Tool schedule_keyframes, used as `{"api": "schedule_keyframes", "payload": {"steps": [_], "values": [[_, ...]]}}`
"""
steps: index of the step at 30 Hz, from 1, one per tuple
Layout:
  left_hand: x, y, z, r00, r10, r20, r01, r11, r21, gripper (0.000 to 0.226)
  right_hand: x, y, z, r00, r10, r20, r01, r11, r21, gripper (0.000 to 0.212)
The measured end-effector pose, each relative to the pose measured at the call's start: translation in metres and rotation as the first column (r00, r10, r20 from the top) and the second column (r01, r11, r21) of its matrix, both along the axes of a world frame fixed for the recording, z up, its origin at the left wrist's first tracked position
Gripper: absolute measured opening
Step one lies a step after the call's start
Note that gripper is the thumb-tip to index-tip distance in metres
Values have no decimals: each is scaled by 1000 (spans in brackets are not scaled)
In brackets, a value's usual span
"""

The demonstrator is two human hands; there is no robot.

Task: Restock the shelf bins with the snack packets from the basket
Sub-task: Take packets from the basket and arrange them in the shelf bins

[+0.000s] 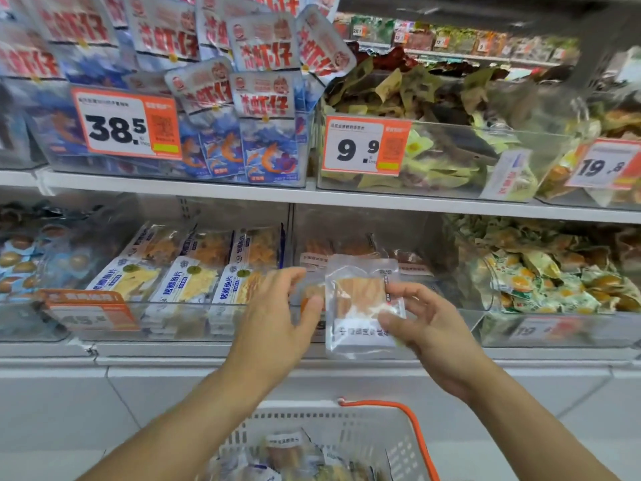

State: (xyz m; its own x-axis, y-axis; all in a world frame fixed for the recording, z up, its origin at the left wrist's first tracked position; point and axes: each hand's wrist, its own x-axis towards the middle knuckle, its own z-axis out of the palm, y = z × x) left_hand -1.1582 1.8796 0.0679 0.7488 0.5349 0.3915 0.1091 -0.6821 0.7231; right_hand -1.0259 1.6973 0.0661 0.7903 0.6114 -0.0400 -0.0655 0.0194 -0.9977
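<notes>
Shelf board roofs the open-topped bin.

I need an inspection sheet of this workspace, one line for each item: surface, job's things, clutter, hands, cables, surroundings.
Surface: white shelf boards carrying clear bins on two levels.
Job's things: snack packet held upright before the lower middle bin, which holds few similar packets; white basket with orange handle below, more packets inside.
Clutter: nothing seen.
Hands: right hand pinches the packet's right edge; left hand touches a smaller orange packet beside it, grip unclear.
Cables: nothing seen.
Surroundings: price tags 38.5 and 9.9 on upper bins; shrimp packets stacked high; neighbouring bins full.
</notes>
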Motion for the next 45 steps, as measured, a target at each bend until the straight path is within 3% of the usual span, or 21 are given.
{"api": "schedule_keyframes", "payload": {"steps": [2,5,9,11,13,15,16,18,21,27,32,36,38,41,43,45], "values": [[11,10,-5,986,-6,-169,45,973,225,68,22,-6,1,986,-159,46,160,987,-26,40],[23,17,-16,944,29,-328,103,920,377,91,63,-8,4,929,-322,185,342,936,-89,41],[36,20,-39,980,54,-192,37,897,440,79,123,11,-7,882,-341,324,436,851,-291,35],[40,23,-49,990,70,-125,-6,893,451,72,150,19,-14,876,-266,403,442,776,-449,33],[42,26,-55,995,57,-81,-16,902,432,68,164,21,-16,848,-53,527,443,617,-650,35],[43,29,-59,998,38,-49,-15,912,410,64,170,24,-19,790,181,586,455,468,-758,48],[44,30,-62,999,32,-36,-15,913,407,61,171,26,-22,761,284,584,436,443,-783,58],[44,32,-66,1000,18,-14,-11,915,404,54,176,31,-31,740,421,524,314,472,-824,76],[46,33,-73,1000,-15,23,5,919,395,48,189,29,-42,747,477,463,193,510,-838,65],[46,33,-76,999,-32,41,16,936,351,56,212,36,-41,721,485,494,220,516,-828,62],[48,35,-76,998,-39,59,13,919,393,48,226,44,-36,679,525,514,256,487,-835,59],[50,35,-79,998,-16,61,-10,914,406,47,218,41,-30,662,497,561,264,546,-795,53],[50,35,-78,997,-33,76,-1,913,409,46,204,36,-22,605,434,667,311,642,-700,43],[48,34,-76,995,-50,91,12,928,372,43,160,26,-7,452,193,871,448,795,-409,26],[47,32,-73,995,-41,91,6,936,353,44,118,19,-3,355,78,932,399,889,-226,16],[42,25,-69,992,-3,126,-34,958,286,47,73,12,-10,313,77,947,259,952,-163,11]]}}
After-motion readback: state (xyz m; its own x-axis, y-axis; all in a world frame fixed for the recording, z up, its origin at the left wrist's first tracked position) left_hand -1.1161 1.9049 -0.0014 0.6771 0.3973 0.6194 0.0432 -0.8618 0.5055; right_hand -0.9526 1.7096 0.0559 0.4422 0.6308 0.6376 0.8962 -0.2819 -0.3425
